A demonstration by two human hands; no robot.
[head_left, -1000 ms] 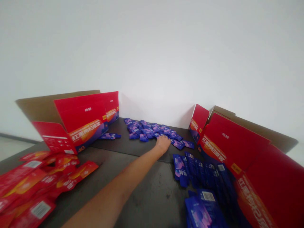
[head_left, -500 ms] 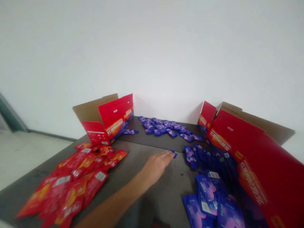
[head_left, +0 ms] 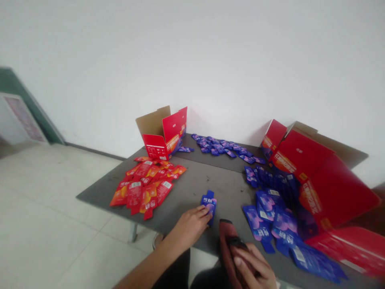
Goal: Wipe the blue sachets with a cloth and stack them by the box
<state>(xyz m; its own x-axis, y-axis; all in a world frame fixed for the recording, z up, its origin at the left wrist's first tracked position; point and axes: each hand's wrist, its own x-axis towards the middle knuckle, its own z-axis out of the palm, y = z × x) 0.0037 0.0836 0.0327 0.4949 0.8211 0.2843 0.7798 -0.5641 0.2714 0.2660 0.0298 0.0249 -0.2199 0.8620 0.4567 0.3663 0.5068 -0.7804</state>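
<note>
My left hand point(head_left: 191, 224) has its fingers on the lower end of a blue spouted pouch point(head_left: 209, 202), near the table's front edge. The pouch's printed side faces up and its narrow end points away from me. My right hand point(head_left: 256, 265) is closed around a reddish-brown handheld tool point(head_left: 227, 237) with a black tip and a black part on its side. The tool's kind does not show clearly. It is held at the table's front edge, right of the pouch, without touching it. My left thumb is hidden.
Red pouches point(head_left: 147, 180) lie heaped at left, before an open red carton point(head_left: 155, 146). Blue pouches point(head_left: 222, 146) are spread along the back. More blue pouches point(head_left: 284, 224) lie at right beside open red cartons point(head_left: 325, 172). A white wall stands behind the grey table point(head_left: 225, 180).
My left hand has drawn the blue pouch from mid-table toward the front edge. My right hand has come into view with the tool. The view has tilted down.
</note>
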